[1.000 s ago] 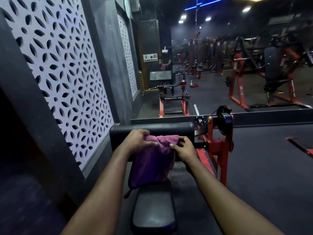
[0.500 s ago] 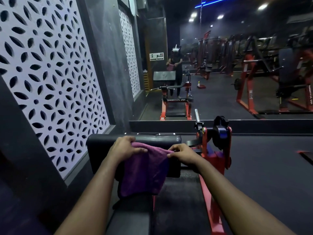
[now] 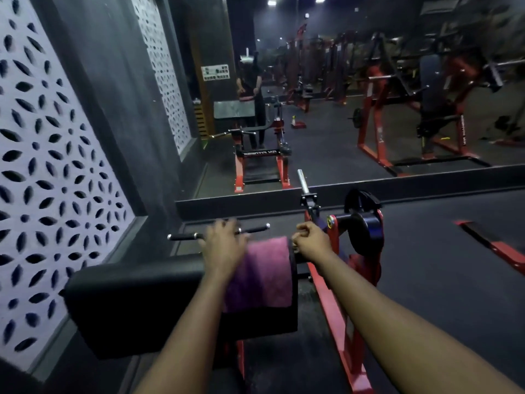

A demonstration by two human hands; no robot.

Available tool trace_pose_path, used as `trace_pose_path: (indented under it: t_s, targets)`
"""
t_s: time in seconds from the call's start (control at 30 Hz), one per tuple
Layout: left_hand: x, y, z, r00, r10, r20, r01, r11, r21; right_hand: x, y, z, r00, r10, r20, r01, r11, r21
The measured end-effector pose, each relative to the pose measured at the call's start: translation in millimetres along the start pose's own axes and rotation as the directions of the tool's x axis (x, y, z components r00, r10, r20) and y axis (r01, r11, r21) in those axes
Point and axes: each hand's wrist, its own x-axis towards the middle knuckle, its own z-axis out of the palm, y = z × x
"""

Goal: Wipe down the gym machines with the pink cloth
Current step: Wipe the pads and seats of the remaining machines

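Observation:
The pink cloth (image 3: 261, 277) is draped over the right end of a long black pad (image 3: 136, 302) on a red-framed machine (image 3: 335, 317). My left hand (image 3: 224, 248) lies on the cloth's left edge with its fingers stretched forward over the top of the pad; motion blurs it. My right hand (image 3: 311, 243) is at the pad's right end with fingers curled, pinching the cloth's upper right corner. Both forearms reach in from the bottom of the view.
A black handle bar (image 3: 181, 236) runs just beyond the pad. A chrome weight peg (image 3: 302, 182) and a black roller (image 3: 366, 231) stand to the right. A wall mirror (image 3: 341, 109) ahead reflects other machines. A patterned white panel (image 3: 56, 166) lines the left.
The cloth has slid from the pad's middle to its right end. Both hands pushed forward over the pad's top, and the view moved closer and higher.

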Motion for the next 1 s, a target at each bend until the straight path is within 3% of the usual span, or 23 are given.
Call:
trace_pose_path:
  t_s: [0.07,0.13,0.3,0.5,0.63,0.7,0.8,0.93,1.0]
  targets:
    - [-5,13,36,0.966,0.068,0.248,-0.072,0.997,0.004,15,22,8,0.998,0.061,-0.006,-0.062,0.996,-0.057]
    - [-9,20,63,0.92,0.096,0.379,-0.124,0.991,0.052,21,41,17,0.991,0.125,0.052,-0.123,0.991,-0.044]
    - [-3,25,86,0.965,0.09,0.246,-0.144,0.967,0.209,21,67,28,0.971,0.225,0.081,-0.235,0.959,0.156]
    - [44,32,88,0.928,-0.02,0.372,-0.046,0.985,0.167,26,65,23,0.961,0.237,0.145,-0.263,0.944,0.201]
    - [-18,38,105,0.992,0.091,0.087,-0.104,0.98,0.17,33,74,17,0.947,0.24,0.213,-0.288,0.93,0.23]
    - [-44,39,112,0.992,0.12,0.03,-0.123,0.983,0.136,36,78,15,0.938,0.241,0.249,-0.302,0.921,0.248]
    - [-22,39,111,0.994,0.087,0.061,-0.097,0.978,0.186,38,80,13,0.926,0.242,0.288,-0.323,0.904,0.28]
    - [26,48,102,0.974,0.018,0.225,-0.068,0.974,0.218,40,82,11,0.922,0.229,0.312,-0.328,0.889,0.318]
    - [17,49,105,0.987,0.014,0.159,-0.051,0.971,0.232,40,84,11,0.921,0.233,0.311,-0.333,0.886,0.324]
